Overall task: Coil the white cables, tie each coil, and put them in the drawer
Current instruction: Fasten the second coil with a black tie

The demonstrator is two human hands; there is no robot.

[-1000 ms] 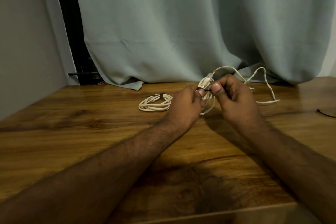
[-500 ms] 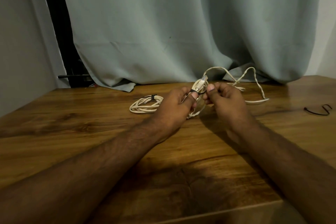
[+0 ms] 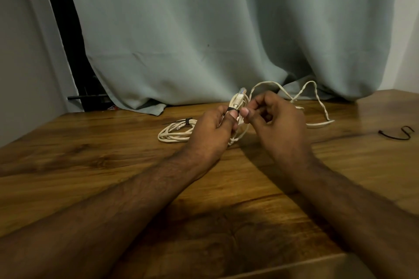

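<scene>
Head view: your left hand (image 3: 213, 129) grips the second coil (image 3: 238, 120) just under its plug (image 3: 240, 95), thumb pressed on the black tie (image 3: 232, 110) wrapped round the bundle. Your right hand (image 3: 274, 120) has its fingers curled beside that tie, fingertips at the coil; whether it pinches the tie's tail or the cable itself, I cannot tell. Both sit near the centre of the frame, above the wooden surface (image 3: 113, 165).

The risk, as I judge it: a long loose run of this white cable (image 3: 317, 102) trails off toward 2 o'clock and lies uncoiled on the surface. Cinch the tie now and that slack stays outside the bundle, or its weight drags the loops apart if your left thumb eases. Gather it in first.

The finished coil (image 3: 176, 131), already bound with a dark tie, lies at about 10 o'clock from your hands, just beside your left knuckles. A spare black tie (image 3: 395, 135) lies well apart at 3 o'clock.

Containers: no drawer shows in this view, so nothing can be said of its contents; neither coil is stowed yet.
</scene>
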